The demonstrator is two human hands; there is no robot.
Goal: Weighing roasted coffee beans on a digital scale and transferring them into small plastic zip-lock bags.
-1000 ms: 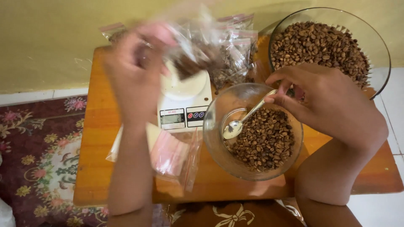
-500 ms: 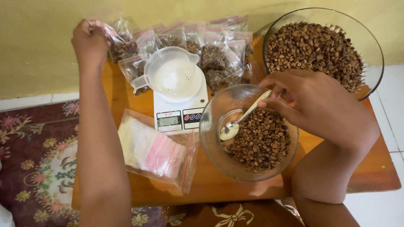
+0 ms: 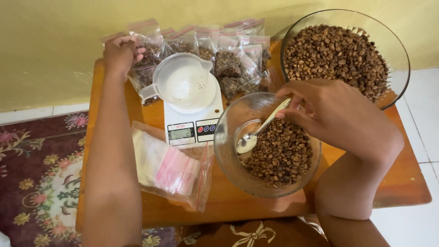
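1. Worktop: low wooden top, standing over a patterned rug on the left and white floor tiles on the right. Everything below sits on it within arm's reach.

2. Empty bags: a flat stack of clear zip bags with pink seal strips, kept inside a larger clear bag. It lies nearest the person, just in front of the scale, between the two forearms.

3. Small bowl: glass, part filled with roasted beans, just right of the scale, so a scoop has only a short way to travel.

4. Spoon: metal, bowl end resting inside the small bowl against the bare glass beside the beans, handle slanting up to the right.

5. Right hand: fingers pinched around the spoon's handle end, held over the small bowl's far rim.

6. Scale: white digital kitchen scale, display and buttons facing the person for reading.

7. Cup: white plastic measuring cup with spout and handle, standing on the scale's platform; nearly empty, with a few specks inside.

8. Left hand: reached to the far left corner, fingers closed on the top of a filled bag.

9. Filled bags: sealed bags of beans, ranked along the wall behind the scale, out of the working area.

10. Large bowl: glass, heaped with beans, at the far right corner behind the small bowl.
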